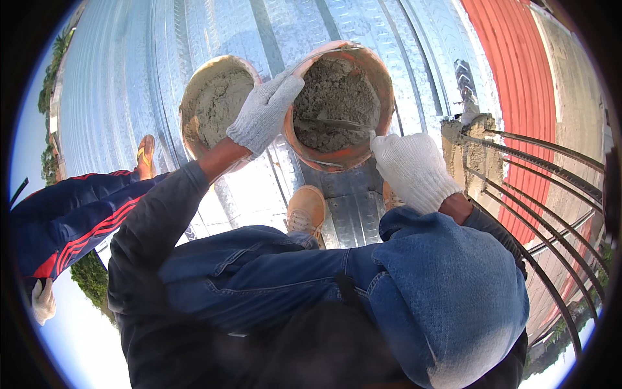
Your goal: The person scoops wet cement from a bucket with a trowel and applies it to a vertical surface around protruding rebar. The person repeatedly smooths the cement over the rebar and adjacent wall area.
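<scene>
Head view: grips a trowel-like tool [335,123], apparently, in the right hand [413,170], gloved and curled tight, with the handle hidden inside the glove. Rests blade-down in the mortar [327,84] of the right bucket [338,160], long axis nearly level from three o'clock to nine, tip toward nine. Pinches that bucket's rim at about ten o'clock with the left hand [269,107], also gloved. Opens upward, facing the camera. Counts: one tool, two buckets, two working hands. At nine o'clock, just beside, the left bucket [184,129], also holding mortar. Under both, ribbed metal sheeting [116,97]. At six o'clock, two tan shoes [306,211], one mostly hidden. At four o'clock, one concrete stub [453,149] with at least six steel bars [551,168]. At eight o'clock, farther out, one co-worker's striped trousers [84,217], one gloved hand and one sandalled foot [145,157].
</scene>
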The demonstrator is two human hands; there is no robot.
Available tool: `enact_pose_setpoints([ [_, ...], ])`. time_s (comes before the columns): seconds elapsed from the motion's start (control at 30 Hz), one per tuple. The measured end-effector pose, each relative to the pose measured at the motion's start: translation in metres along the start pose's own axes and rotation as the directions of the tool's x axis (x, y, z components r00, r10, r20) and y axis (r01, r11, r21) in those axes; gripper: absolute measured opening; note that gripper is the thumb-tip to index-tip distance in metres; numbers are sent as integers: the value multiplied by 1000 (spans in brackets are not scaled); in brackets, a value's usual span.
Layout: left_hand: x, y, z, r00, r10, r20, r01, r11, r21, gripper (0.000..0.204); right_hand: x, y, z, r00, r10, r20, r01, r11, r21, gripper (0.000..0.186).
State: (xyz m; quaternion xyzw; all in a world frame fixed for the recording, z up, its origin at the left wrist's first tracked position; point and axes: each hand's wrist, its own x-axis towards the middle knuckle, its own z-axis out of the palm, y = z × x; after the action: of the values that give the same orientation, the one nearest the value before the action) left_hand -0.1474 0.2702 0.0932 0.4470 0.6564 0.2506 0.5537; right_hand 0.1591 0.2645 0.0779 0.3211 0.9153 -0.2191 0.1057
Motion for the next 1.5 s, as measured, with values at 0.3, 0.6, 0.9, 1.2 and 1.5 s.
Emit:
enact_pose_setpoints([
  [0.3, 16, -14, -17, 995, 101, -8, -97, 976, 194, 58, -5, 40, -17, 919, 358, -165, -324, 924, 205, 31],
  [0.6, 25, -9, -30, 984, 179, 23, -174, 913, 370, 55, 48, -4, 0, 978, 210, -7, -206, 966, 155, 18],
  [0.9, 16, -1, -18, 982, 79, 169, -103, 985, 139, 52, -4, 34, -7, 938, 323, 124, -345, 845, 410, 44],
  [1.2, -1, 1, 1, 994, 74, 85, -82, 992, 95, 59, 31, 18, 11, 998, -9, 69, -38, 756, 653, 44],
  [1.5, 16, -2, -10, 985, 85, 149, -97, 992, 81, 59, -6, 21, 4, 967, 52, 250, -250, 378, 891, 48],
])
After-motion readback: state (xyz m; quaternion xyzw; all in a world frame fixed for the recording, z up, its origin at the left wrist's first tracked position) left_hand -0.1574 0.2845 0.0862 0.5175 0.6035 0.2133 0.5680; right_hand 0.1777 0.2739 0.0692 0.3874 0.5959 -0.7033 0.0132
